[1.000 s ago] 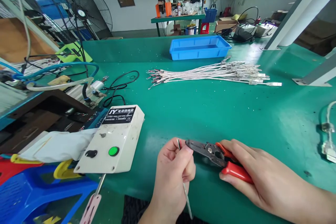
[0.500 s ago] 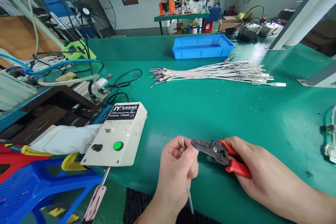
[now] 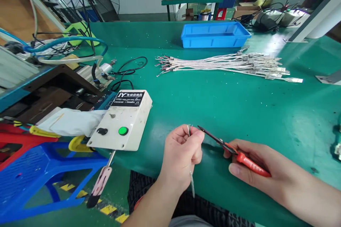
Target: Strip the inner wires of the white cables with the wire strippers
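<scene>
Near the table's front edge my left hand [image 3: 182, 152] pinches a thin cable [image 3: 192, 184]. Its split wire ends, dark, white and red, poke up above the fingertips, and its grey length hangs below the palm. My right hand [image 3: 255, 165] is closed around the red handles of wire strippers [image 3: 226, 147]. The tool is seen edge-on, its dark tip close to the left fingertips and the wire ends. Farther back lies a bundle of white cables [image 3: 218, 64], bare ends to the left and USB plugs to the right.
A white control box [image 3: 124, 120] with a green button sits at the left. Behind the bundle stands a blue tray [image 3: 215, 35]. A blue stool [image 3: 48, 170] is at lower left, and a metal post [image 3: 311, 17] rises at right.
The strippers have turned from flat to edge-on, and my right hand has shifted slightly right and rolled. The whole view has tilted down, with the table items higher up.
</scene>
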A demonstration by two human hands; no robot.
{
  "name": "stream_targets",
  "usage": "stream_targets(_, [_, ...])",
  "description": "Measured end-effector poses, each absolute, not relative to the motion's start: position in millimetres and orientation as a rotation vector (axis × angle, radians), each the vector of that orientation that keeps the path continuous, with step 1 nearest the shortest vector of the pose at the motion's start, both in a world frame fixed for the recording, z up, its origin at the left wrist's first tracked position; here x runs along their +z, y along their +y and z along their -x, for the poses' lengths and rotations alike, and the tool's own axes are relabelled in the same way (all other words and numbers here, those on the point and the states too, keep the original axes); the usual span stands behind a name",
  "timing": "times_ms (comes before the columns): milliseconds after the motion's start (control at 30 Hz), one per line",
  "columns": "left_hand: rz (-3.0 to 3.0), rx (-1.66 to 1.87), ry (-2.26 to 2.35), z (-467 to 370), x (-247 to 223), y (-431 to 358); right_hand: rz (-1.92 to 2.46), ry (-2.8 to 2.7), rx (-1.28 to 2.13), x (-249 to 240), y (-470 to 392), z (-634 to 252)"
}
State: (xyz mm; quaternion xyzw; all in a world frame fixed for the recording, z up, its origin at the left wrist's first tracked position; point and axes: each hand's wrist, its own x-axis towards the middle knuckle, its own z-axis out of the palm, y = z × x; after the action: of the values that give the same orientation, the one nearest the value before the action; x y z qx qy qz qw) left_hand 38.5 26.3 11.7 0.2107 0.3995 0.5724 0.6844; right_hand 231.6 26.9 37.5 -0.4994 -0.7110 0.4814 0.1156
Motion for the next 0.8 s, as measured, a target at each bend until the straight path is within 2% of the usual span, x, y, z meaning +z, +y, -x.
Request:
stream_targets(267, [-0.490,1.248,0.897,-37.8,11.4,27.6,1.471,-2.080,1.299,38.9,30.1,-233.9])
stream_targets(433, [-0.510,1.224,0.959,-38.7,14.7,25.9,1.660,-2.079,0.886,34.9,50.4,-248.9])
stream_targets(600, [-0.543,1.215,0.911,-38.3,14.2,24.1,1.719,-2.370,0.115,19.2,66.0,-263.6])
stream_targets(667, [-0.539,1.214,0.892,-37.4,13.6,23.8,1.676,-2.438,0.003,14.5,66.4,-265.1])
stream_targets(800, [-0.530,1.187,0.868,-37.1,12.9,23.4,1.616,-2.456,0.001,14.6,63.8,-264.3])
